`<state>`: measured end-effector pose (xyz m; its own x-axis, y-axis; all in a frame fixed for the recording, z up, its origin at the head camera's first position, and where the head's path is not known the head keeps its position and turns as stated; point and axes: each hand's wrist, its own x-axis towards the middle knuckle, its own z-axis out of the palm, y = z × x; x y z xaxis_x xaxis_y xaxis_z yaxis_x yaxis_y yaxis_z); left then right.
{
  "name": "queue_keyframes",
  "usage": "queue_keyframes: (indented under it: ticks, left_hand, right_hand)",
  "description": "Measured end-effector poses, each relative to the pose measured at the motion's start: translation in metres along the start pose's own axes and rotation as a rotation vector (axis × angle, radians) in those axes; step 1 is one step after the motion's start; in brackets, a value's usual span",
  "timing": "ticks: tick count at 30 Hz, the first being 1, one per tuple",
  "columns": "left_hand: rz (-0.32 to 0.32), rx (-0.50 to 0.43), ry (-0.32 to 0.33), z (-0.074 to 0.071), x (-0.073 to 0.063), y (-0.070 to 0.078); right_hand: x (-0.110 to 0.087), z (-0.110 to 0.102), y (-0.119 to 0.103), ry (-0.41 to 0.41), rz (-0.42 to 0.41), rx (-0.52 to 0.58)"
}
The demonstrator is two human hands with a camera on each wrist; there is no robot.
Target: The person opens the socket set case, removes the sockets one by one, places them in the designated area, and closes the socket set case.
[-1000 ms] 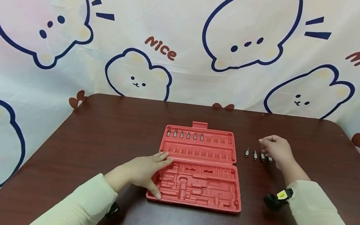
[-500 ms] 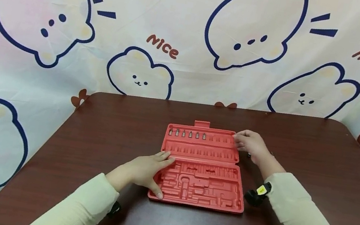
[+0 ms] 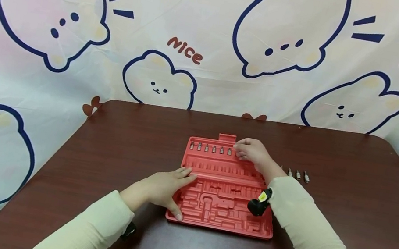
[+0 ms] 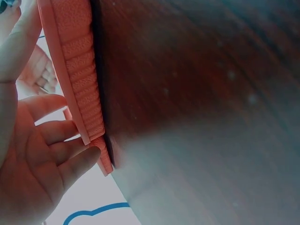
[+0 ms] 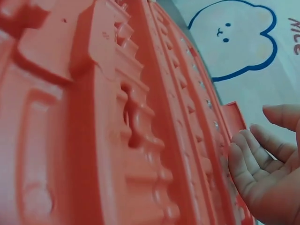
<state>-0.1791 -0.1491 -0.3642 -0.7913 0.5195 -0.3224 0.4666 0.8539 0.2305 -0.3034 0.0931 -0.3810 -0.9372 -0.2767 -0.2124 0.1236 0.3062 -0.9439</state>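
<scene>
Case (image 3: 214,211) lies under both hands (image 3: 162,188) (image 3: 253,153), right-side contact unclear.

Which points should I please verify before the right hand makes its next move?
1. Red case lying open on the table: ok.
2. Left hand touching the left side of the case: ok.
3. Six metal bits lined up in the far row: ok.
4. Bit held by the right hand: cannot tell; none shows at its fingers.
5. All bits in the case: not ok; loose bits lie to its right.
</scene>
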Motion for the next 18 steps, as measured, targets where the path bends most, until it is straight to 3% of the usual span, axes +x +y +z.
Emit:
queue_keyframes:
  ticks: [5, 18]
  left_hand:
    - [-0.007, 0.004, -0.011, -0.002, 0.001, 0.003]
    - [-0.01, 0.003, -0.006, -0.002, 0.0, 0.004]
  right_hand:
    - [0.01, 0.007, -0.002, 0.008, 0.026, -0.032]
    - [0.023, 0.02, -0.01, -0.002, 0.083, -0.281]
